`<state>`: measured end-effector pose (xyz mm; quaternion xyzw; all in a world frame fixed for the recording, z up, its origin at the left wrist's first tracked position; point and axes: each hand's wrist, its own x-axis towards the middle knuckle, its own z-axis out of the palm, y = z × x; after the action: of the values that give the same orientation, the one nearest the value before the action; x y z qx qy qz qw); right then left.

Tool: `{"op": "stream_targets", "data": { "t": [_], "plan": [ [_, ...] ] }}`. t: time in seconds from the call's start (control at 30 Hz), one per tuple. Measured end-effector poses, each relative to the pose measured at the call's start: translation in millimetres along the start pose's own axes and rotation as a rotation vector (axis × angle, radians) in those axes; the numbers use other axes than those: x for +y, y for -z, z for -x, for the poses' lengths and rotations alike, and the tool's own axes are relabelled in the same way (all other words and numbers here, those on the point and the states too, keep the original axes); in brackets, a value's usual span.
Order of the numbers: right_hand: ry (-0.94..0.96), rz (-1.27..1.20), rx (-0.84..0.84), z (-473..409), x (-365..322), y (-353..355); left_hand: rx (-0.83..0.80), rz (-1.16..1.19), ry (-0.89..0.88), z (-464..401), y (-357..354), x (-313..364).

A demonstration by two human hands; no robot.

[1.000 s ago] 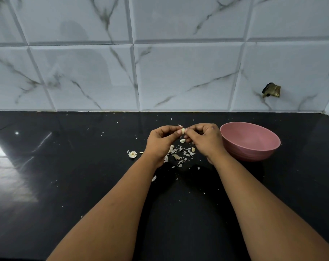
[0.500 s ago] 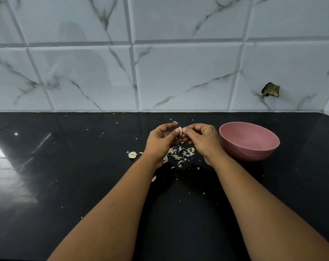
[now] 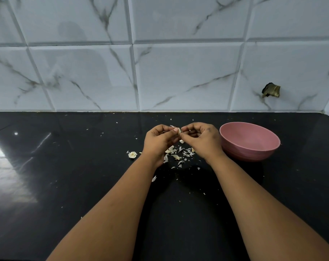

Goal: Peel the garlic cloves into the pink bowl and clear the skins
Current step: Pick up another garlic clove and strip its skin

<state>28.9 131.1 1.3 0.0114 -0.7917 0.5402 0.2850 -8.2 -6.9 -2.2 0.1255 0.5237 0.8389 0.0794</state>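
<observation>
My left hand (image 3: 159, 141) and my right hand (image 3: 202, 139) meet above the black counter, both pinching a small garlic clove (image 3: 179, 131) between thumbs and fingertips. The clove is mostly hidden by my fingers; a bit of pale skin sticks up from it. Below my hands lies a pile of garlic skins (image 3: 179, 154). The pink bowl (image 3: 249, 141) stands just right of my right hand; its visible inside shows no cloves.
A garlic root stub (image 3: 132, 154) lies left of the skins. Small skin flakes are scattered across the glossy black counter (image 3: 65, 176). A marble-tiled wall (image 3: 160, 72) rises behind, with a chipped hole (image 3: 270, 90) at the right.
My hands stay together on the clove with small finger shifts. A loose skin piece now hangs just below my fingertips.
</observation>
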Motion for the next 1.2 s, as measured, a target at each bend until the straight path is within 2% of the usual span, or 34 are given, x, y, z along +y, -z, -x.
{"op": "stream_targets", "data": {
  "t": [0.23,1.2],
  "plan": [
    [0.012,0.041,0.028,-0.9,3.2,-0.2,0.033,-0.017,0.043,1.7,-1.5,1.8],
    [-0.032,-0.102,-0.001,-2.6,7.5,-1.4,0.062,0.064,0.068,2.9,-2.6,0.8]
  ]
}}
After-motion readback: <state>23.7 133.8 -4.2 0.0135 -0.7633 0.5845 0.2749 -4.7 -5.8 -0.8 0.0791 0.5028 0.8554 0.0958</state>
